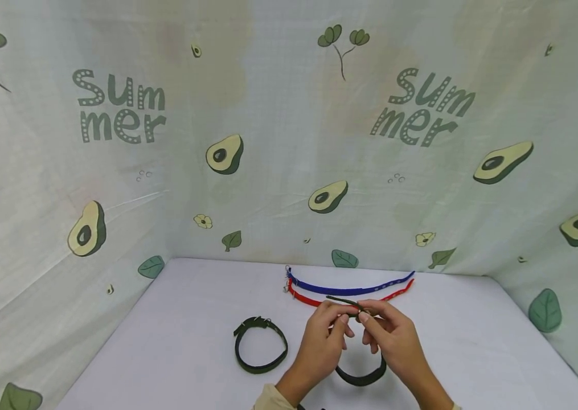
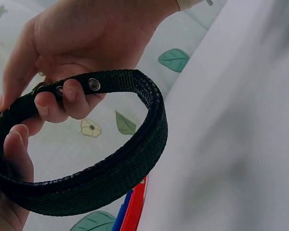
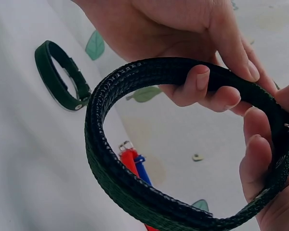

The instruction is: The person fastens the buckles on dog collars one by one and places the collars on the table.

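A dark green collar [image 1: 363, 380] with metal eyelets hangs in a loop between my two hands. In the head view my left hand [image 1: 319, 341] pinches the strap from the left, and my right hand [image 1: 395, 340] pinches it near the buckle end. A loose strap tip points up and left above the fingers. The right wrist view shows a metal ring on the collar [image 3: 149, 202] beside my right hand [image 3: 267, 163]. My left hand [image 3: 183, 29] grips the band there from above. Fingers partly cover the buckle area.
Another dark green collar [image 1: 257, 369], closed in a loop, lies on the white table [image 1: 165, 341] at left. Behind my hands, a blue collar [image 1: 340, 291] and a red collar [image 1: 305, 299] are stretched out. Printed cloth [image 1: 278, 102] stands behind. Something dark shows at the bottom edge.
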Tool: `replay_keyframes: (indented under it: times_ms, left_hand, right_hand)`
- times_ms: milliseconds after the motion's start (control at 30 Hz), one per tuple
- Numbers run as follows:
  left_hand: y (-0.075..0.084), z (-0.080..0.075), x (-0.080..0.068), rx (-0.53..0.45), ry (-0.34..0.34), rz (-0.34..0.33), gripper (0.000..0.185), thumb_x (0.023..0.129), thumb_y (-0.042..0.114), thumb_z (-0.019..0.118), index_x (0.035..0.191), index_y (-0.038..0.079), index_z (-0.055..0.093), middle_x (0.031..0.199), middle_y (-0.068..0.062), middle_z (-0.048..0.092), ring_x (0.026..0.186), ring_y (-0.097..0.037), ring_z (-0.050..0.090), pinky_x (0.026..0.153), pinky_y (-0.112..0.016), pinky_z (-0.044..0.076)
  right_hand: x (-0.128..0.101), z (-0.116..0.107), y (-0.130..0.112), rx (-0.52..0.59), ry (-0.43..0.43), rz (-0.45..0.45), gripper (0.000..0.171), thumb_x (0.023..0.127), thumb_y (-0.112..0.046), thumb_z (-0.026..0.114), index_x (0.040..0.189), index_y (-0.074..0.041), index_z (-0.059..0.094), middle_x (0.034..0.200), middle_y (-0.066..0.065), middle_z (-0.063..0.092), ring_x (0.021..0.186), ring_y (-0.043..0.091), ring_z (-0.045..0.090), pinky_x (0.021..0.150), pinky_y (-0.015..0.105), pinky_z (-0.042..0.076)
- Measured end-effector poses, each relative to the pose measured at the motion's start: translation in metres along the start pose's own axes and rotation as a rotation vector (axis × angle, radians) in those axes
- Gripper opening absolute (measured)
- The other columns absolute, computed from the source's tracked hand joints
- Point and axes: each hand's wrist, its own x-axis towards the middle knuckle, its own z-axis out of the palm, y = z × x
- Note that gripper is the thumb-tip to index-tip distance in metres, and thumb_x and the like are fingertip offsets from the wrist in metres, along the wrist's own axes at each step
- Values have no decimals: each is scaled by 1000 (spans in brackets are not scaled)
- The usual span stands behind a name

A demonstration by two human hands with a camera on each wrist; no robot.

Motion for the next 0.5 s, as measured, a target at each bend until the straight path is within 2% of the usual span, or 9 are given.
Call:
replay_keyframes:
  times_ms: [133, 267, 367, 500]
  left_hand:
    - [2, 0, 1, -80, 17, -40, 13, 103, 11, 57, 115, 9, 63, 108, -2, 60, 82, -11, 67, 63, -28, 58]
    - [4, -1, 2, -144, 27, -110, 16, 102, 12, 60, 116, 7, 57, 107, -2, 64, 82, -13, 68, 64, -27, 57]
    - [3, -3, 4, -197, 32, -148, 25, 101, 14, 61, 122, 5, 50, 108, -3, 65, 82, -16, 69, 65, -26, 57]
    - [2, -7, 5, -255, 30, -150, 44, 99, 14, 64, 137, 9, 41, 109, -7, 66, 81, -20, 71, 66, -27, 57]
  right_hand:
    - [1, -1, -1, -23, 12, 19, 20, 97, -9, 67, 115, -2, 65, 79, 11, 65, 57, 25, 62, 48, 35, 54]
    - [1, -1, -1, -24, 18, 45, 21, 97, -11, 68, 114, -2, 63, 85, 13, 66, 60, 26, 64, 51, 36, 56]
    - [1, -1, -2, -19, 15, 47, 21, 96, -11, 68, 115, -2, 62, 87, 14, 66, 60, 26, 65, 52, 37, 56]
    - [1, -1, -1, -3, 12, 54, 21, 96, -10, 68, 114, 0, 62, 83, 14, 66, 59, 26, 65, 52, 37, 56]
